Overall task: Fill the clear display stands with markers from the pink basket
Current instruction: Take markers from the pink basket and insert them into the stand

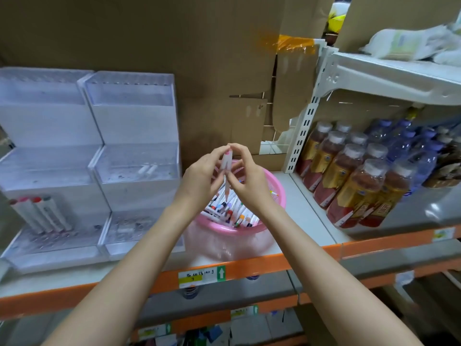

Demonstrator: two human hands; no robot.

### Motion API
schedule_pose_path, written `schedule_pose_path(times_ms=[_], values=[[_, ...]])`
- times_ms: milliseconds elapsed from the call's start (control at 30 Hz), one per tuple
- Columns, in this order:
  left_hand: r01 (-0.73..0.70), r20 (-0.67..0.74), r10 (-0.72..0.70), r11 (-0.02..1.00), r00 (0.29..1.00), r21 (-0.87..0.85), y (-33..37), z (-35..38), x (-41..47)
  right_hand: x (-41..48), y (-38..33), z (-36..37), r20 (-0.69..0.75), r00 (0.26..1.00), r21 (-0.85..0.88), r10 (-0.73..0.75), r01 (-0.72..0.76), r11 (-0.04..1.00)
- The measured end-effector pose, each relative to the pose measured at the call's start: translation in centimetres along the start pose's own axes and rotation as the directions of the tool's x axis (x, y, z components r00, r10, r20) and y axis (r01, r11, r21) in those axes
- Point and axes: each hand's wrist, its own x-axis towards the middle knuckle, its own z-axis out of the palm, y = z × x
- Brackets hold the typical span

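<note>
**Squaring up markers above the basket**

The left grip [200, 177] and the right grip [250, 179] are meeting fingertip to fingertip, both pinching the held markers [226, 163]. There seem to be two white barrels, touching at the capped top and splaying apart below. They are hanging directly above the pink basket [249, 230], which is sitting on the shelf [304, 208] just under the grips.

To do this step well, the barrels want bringing parallel with caps level before one grip is carrying them off. A splayed pair is likely to catch on a stand wall or slip and drop. Keeping them over the basket while aligning means a slip is costing nothing.

The basket is holding a dense heap of loose markers [225, 211] with many cap colours. To the left of the grips, the left stand [47, 126] is carrying four upright markers [41, 216] in its lowest tier. Its upper tiers are looking bare. The right stand [136, 126], nearer the grips, is holding two white markers [147, 169] in its middle tier. Its bottom tier is too blurred to read. Judging from this, the filling is only just beginning. Bottles [349, 181] are crowding the shelf to the right of the grips.
</note>
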Motion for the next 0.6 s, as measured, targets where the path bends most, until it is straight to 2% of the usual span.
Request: schedule_pose_path(times_ms=[233,400,600], values=[[-0.007,-0.096,0.007,1.0,0.995,-0.001,0.1,-6.3,-2.9,-0.4,-3.9,4.0,-0.011,0.997,0.057,-0.082,0.083,0.995],[0.069,-0.165,-0.064,0.997,0.984,0.026,-1.6,-11.1,-5.7,0.2,-7.1,8.6,0.05,0.989,0.103,-0.141,0.136,0.985],[0.191,-0.269,-0.146,0.97,0.952,0.149,-5.2,-18.5,-9.1,1.0,-10.8,14.8,0.123,0.975,0.175,-0.185,0.162,0.971]])
